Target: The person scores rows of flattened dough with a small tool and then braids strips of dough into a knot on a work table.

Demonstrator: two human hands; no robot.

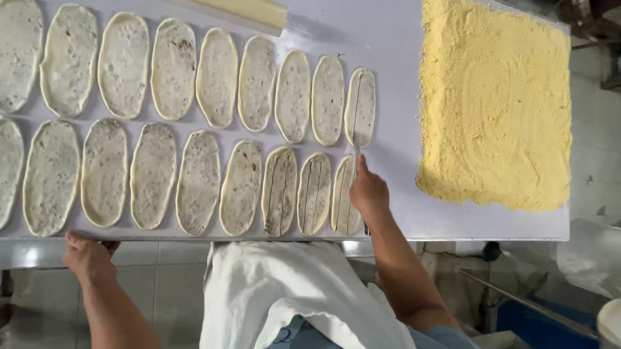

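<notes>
On the white bench lie two rows of flattened oval dough pieces. The right hand is closed around a thin blade whose tip rests on the endmost upper-row piece, nearest the spread of yellow meal. That piece and the three lower-row pieces closest to the meal show lengthwise cuts; those farther from it look uncut, so most seem left. The left hand grips the bench's near edge, well away from the meal.

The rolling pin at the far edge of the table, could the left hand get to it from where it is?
Probably not easily: the left hand grips the near table edge, and the rolling pin lies beyond two rows of flat dough ovals.
</notes>
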